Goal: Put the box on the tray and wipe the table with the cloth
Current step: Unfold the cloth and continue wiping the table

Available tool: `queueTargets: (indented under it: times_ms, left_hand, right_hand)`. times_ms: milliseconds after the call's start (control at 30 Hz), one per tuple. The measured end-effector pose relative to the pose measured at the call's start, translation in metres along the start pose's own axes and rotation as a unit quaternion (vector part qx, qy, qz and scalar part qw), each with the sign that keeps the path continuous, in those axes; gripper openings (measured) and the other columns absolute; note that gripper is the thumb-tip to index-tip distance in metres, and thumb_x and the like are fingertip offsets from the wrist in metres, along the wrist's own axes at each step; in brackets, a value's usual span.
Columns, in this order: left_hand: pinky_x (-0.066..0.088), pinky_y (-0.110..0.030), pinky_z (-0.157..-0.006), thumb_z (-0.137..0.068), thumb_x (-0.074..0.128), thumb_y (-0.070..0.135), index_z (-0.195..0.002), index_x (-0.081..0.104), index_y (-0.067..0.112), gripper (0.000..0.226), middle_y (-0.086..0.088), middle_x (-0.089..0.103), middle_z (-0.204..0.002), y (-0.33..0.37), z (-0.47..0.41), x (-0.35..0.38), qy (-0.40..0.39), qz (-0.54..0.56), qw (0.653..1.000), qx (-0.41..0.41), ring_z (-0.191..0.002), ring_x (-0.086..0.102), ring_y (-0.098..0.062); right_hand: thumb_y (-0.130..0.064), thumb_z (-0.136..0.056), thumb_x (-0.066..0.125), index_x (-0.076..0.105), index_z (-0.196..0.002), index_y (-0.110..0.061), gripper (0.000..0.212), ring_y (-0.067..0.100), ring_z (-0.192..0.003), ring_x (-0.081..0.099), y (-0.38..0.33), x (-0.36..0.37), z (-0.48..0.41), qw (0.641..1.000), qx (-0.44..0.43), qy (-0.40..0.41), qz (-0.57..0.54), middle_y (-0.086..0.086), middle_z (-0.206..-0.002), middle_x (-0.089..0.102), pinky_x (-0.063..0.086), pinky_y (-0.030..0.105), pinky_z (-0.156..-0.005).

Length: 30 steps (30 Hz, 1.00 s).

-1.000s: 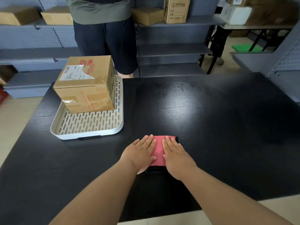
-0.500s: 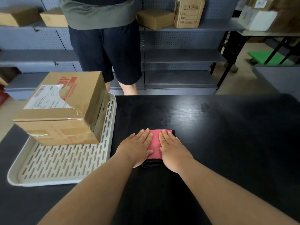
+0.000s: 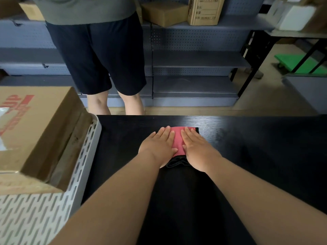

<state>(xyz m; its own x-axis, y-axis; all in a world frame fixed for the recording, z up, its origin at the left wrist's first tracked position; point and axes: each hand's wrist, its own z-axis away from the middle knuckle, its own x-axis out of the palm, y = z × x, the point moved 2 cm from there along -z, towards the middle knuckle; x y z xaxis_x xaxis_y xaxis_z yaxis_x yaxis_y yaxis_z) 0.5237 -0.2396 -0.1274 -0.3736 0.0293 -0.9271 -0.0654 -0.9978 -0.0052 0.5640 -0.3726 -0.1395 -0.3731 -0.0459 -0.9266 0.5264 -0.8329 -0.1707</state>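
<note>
A pink cloth (image 3: 177, 140) with a dark edge lies on the black table (image 3: 256, 156), close to its far edge. My left hand (image 3: 159, 146) and my right hand (image 3: 198, 149) press flat on it side by side, palms down, covering most of it. At the left, a taped cardboard box (image 3: 39, 128) with red print stands on the white slotted tray (image 3: 83, 156). The box and tray are cut off by the left edge of the view.
A person in dark shorts (image 3: 99, 59) stands just beyond the table's far edge, at the left. Grey shelving (image 3: 194, 59) behind holds cardboard boxes (image 3: 164, 11). A green cart (image 3: 299, 63) sits on the floor at the right.
Both hands have slid the cloth away from me across the table toward its far edge. My view has moved forward with them, so the box and tray loom larger at the left.
</note>
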Motion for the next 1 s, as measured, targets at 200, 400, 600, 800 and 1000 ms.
queueTargets:
  times_ms: [200, 400, 600, 800, 1000]
  left_hand:
    - [0.001, -0.036, -0.119, -0.102, 0.016, 0.044, -0.151, -0.010, 0.014, 0.063, -0.003, -0.015, -0.159, 0.048, -0.040, -0.014, -0.002, 0.015, 1.000, 0.017, -0.148, -0.010, -0.018]
    - [-0.001, -0.036, -0.119, -0.102, 0.016, 0.043, -0.151, -0.009, 0.013, 0.063, -0.003, -0.015, -0.160, 0.101, -0.066, -0.026, -0.001, 0.024, 0.999, 0.049, -0.148, -0.011, -0.018]
    - [-0.002, -0.036, -0.119, -0.102, 0.016, 0.043, -0.151, -0.010, 0.014, 0.063, -0.003, -0.017, -0.159, 0.143, -0.074, -0.027, -0.007, 0.023, 0.997, 0.078, -0.148, -0.013, -0.018]
    - [-0.002, -0.037, -0.120, -0.102, 0.018, 0.043, -0.151, -0.010, 0.013, 0.063, -0.004, -0.017, -0.159, 0.163, -0.053, -0.016, -0.013, 0.025, 0.995, 0.100, -0.148, -0.012, -0.018]
    - [-0.003, -0.036, -0.119, -0.102, 0.019, 0.043, -0.151, -0.009, 0.014, 0.063, -0.003, -0.018, -0.159, 0.172, -0.006, 0.000, -0.019, 0.011, 0.992, 0.121, -0.148, -0.012, -0.017]
  right_hand:
    - [-0.031, -0.103, 0.018, -0.005, -0.150, -0.013, 0.056, 0.016, -0.148, -0.008, 0.062, -0.009, 0.003, 1.000, 0.017, 0.014, 0.010, 0.003, -0.160, -0.009, 0.001, 0.034, -0.122]
    - [-0.028, -0.103, 0.019, -0.003, -0.150, -0.013, 0.055, 0.016, -0.148, -0.008, 0.117, -0.015, 0.022, 0.998, 0.055, 0.011, -0.001, 0.003, -0.160, -0.008, 0.000, 0.033, -0.122]
    - [-0.026, -0.103, 0.019, -0.003, -0.150, -0.011, 0.054, 0.014, -0.147, -0.007, 0.149, -0.015, 0.051, 0.996, 0.086, 0.016, -0.005, 0.004, -0.160, -0.008, -0.003, 0.029, -0.120]
    - [-0.026, -0.103, 0.019, -0.003, -0.150, -0.011, 0.054, 0.015, -0.148, -0.006, 0.154, 0.000, 0.082, 0.994, 0.108, 0.017, -0.010, 0.005, -0.160, -0.007, -0.001, 0.030, -0.121]
    - [-0.026, -0.103, 0.020, -0.002, -0.150, -0.010, 0.054, 0.015, -0.148, -0.006, 0.130, 0.019, 0.128, 0.992, 0.125, 0.025, -0.023, 0.005, -0.160, -0.006, -0.002, 0.029, -0.121]
